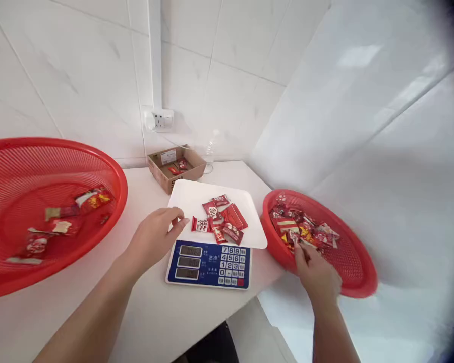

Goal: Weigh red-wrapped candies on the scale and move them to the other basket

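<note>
My left hand [157,234] hovers over the left edge of the white scale tray [187,194], its fingers loosely bent, with nothing seen between them. Several red wrapped candies [202,225] lie loose on that tray, the closest just right of my left fingertips. Below the tray is the scale's blue panel [208,264] with keys and three small displays. At the right, my right hand [318,275] reaches over the near rim of a red basket [357,275]. Thumb and fingers pinch a small wrapped candy [294,236] above a heap of mixed packets.
A larger red basket [115,217] at the left holds several packets [94,199]. Behind the scale stands an open cardboard box [161,176] with a few red packets, near a clear bottle [212,143]. A wall socket [159,120] and tiled walls border the white table [144,312].
</note>
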`<state>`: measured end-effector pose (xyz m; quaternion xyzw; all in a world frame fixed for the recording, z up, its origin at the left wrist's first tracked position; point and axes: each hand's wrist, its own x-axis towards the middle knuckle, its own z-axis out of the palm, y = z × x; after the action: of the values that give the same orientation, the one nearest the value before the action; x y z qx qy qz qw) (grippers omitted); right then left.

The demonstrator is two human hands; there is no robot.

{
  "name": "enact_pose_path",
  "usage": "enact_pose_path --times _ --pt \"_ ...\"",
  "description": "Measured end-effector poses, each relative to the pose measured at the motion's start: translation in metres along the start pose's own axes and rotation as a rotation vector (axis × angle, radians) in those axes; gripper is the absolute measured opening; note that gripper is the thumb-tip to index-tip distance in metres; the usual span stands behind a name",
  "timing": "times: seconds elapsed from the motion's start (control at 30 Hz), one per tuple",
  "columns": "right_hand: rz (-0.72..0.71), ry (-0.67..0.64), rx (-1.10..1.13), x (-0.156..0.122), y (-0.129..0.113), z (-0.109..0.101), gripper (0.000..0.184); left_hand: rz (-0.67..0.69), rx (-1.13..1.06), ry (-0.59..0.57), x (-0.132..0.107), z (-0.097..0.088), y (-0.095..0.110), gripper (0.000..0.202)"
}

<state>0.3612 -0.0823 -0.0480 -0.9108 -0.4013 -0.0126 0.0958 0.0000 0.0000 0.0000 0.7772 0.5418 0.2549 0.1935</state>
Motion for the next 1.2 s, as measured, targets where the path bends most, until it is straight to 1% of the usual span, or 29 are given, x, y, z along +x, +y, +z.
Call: enact_pose_path --times 0.17,0.47,0.73,0.97,1.03,1.1,1.13,1.17,1.2 --pt "-0.007 0.066 0.019 0.003 0.0 0.006 0.046 -0.004 -0.002 0.026 -0.001 0.001 -0.001 0.028" --pt "-0.017 0.059 0.032 0.001 -0.004 0.0 0.047 0.0 0.01 0.05 -0.004 0.001 0.001 0.03" --pt "-0.047 0.11 0.045 0.0 -0.003 0.002 0.046 0.013 0.02 0.038 -0.002 0.003 0.0 0.031" --pt "-0.081 0.162 0.081 0.005 0.005 0.01 0.043 0.037 0.018 0.021 -0.002 0.004 0.001 0.028" --pt "-0.079 0.205 0.127 0.004 0.004 0.01 0.041 0.04 0.017 0.017 -0.002 0.004 0.001 0.029" --pt "-0.138 0.342 0.251 -0.001 -0.004 0.008 0.041 0.038 0.015 0.015 -0.003 0.003 0.0 0.029" --pt "-0.212 0.422 0.327 -0.006 -0.011 0.007 0.041 0.036 0.014 0.016 -0.003 0.003 0.0 0.03" --pt "-0.315 0.499 0.409 -0.012 -0.02 0.005 0.041 0.034 0.014 0.017 -0.003 0.003 0.0 0.03" --pt "-0.45 0.529 0.462 -0.018 -0.031 0.004 0.04 0.033 0.013 0.018 -0.003 0.003 0.0 0.03"
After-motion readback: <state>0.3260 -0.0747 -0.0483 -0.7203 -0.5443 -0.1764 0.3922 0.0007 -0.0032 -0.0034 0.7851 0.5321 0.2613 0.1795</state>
